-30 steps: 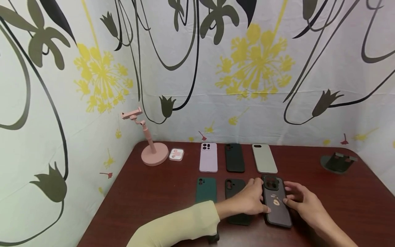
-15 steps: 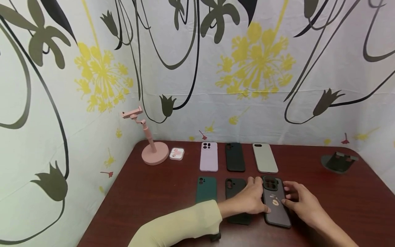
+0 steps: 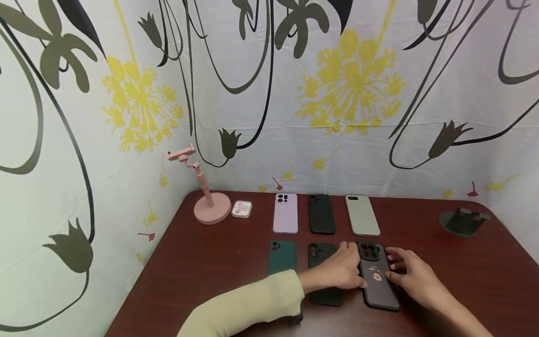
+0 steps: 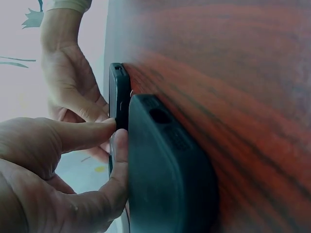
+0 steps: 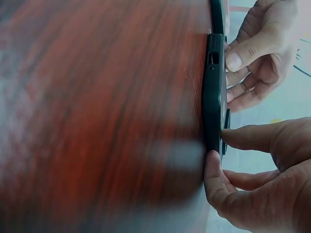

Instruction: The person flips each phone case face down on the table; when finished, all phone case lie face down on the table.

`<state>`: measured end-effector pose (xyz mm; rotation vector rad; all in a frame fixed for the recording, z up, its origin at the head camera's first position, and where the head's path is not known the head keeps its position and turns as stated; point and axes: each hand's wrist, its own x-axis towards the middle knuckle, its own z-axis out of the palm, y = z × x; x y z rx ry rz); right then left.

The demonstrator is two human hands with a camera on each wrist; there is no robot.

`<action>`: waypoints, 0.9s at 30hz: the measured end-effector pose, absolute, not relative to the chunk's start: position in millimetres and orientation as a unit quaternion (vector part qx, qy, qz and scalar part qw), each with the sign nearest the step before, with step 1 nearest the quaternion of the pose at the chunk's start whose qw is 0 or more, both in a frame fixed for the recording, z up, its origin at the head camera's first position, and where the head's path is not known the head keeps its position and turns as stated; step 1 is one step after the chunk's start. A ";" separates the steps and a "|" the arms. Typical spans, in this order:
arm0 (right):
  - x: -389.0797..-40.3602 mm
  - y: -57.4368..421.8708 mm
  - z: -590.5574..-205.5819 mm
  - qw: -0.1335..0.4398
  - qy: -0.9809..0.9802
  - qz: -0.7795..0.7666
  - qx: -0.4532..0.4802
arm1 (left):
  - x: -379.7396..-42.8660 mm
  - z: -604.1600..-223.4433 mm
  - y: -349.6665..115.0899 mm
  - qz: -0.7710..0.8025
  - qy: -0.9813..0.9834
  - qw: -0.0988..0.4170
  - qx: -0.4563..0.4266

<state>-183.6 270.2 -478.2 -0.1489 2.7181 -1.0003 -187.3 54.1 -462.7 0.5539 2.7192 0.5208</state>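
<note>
A phone case (image 3: 381, 285) with a dark see-through back, black rim and gold mark lies at the right end of the front row. My left hand (image 3: 342, 267) pinches its left edge, with thumb and fingers at the rim in the left wrist view. On the opposite edge my right hand (image 3: 414, 276) pinches the rim, thumb on top and fingers along the side (image 5: 214, 170). Just left of it is a dark green phone case (image 3: 322, 252), partly hidden under my left hand and wrist. A teal phone case (image 3: 282, 256) is partly covered by my left sleeve.
The back row holds a lilac phone case (image 3: 285, 214), a black one (image 3: 322, 215) and a pale grey-green one (image 3: 363, 216). A pink phone stand (image 3: 212, 209) and a small white square box (image 3: 242, 209) stand back left. A dark stand (image 3: 464, 222) is back right.
The lower end of the dark see-through phone case has shifted slightly to the right since half a second ago. Both hands keep their grip on its edges, almost in place.
</note>
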 end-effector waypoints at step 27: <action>-185.2 283.5 -456.8 0.011 0.962 -0.259 -0.082 | -181.5 -451.3 -18.1 0.262 0.915 0.087 0.294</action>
